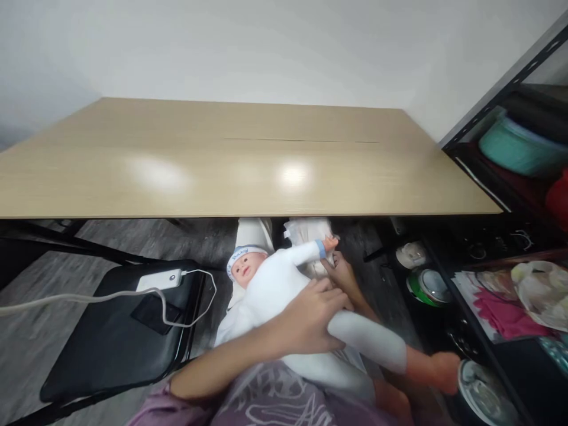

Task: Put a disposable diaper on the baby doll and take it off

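A baby doll [277,281] in a white suit and a white-and-blue cap lies on its back across my lap, head to the left and legs stretched to the right. My left hand [313,313] lies over the doll's hip and upper leg, its fingers curled round them. Beyond the doll's raised arm, my right hand [341,275] is closed at the edge of a white plastic packet [310,229]. The doll's hand and arm cover part of that packet, and the table edge is just above it.
A wooden table [248,177] spans the front. To the left, a black chair [102,337] bears a white power bank [158,280] with a cable and a dark flat object [155,313]. At right, a black shelf holds tins [429,287], a pink cloth [510,310] and a teal container [523,145].
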Demonstrator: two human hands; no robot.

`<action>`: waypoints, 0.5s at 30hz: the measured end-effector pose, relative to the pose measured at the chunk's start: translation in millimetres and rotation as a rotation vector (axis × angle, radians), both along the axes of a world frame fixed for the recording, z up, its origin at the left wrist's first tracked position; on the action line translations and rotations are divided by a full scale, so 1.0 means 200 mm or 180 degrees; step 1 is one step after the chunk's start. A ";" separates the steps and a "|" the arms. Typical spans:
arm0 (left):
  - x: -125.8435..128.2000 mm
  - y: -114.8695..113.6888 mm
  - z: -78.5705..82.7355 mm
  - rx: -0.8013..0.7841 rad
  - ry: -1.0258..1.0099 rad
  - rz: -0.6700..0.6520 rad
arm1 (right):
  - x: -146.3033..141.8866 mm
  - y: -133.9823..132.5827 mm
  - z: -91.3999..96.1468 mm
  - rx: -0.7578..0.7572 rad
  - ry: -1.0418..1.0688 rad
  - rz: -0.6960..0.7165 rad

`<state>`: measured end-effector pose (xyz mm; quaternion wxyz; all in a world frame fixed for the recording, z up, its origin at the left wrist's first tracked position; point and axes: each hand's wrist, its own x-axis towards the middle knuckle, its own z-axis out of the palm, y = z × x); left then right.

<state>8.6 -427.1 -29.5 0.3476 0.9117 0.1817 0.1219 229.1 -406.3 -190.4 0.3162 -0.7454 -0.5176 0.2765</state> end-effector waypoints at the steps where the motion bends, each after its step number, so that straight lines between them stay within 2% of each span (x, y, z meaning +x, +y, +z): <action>1: 0.01 -0.02 -0.03 0.0137 0.0110 -0.0061 | -0.02 0.03 -0.02 0.0058 -0.0084 -0.0052; 4: 0.01 -0.05 -0.07 0.0465 0.0271 -0.0183 | -0.07 0.02 -0.07 0.0387 -0.0394 -0.0198; 6: 0.01 -0.06 -0.08 0.0514 0.0281 -0.0193 | -0.08 -0.01 -0.09 0.0681 -0.0667 -0.0239; 8: 0.01 -0.05 -0.08 0.0530 0.0288 -0.0206 | -0.08 -0.01 -0.10 0.0990 -0.0874 0.0001; 10: 0.01 -0.04 -0.08 0.0607 0.0307 -0.0260 | -0.07 0.04 -0.10 0.1147 -0.0922 0.0445; 12: 0.01 -0.04 -0.09 0.0691 0.0327 -0.0292 | -0.05 0.12 -0.08 0.1193 -0.0887 0.0810; 15: 0.01 -0.05 -0.09 0.0699 0.0300 -0.0273 | -0.03 0.27 -0.06 0.1155 -0.0844 0.1073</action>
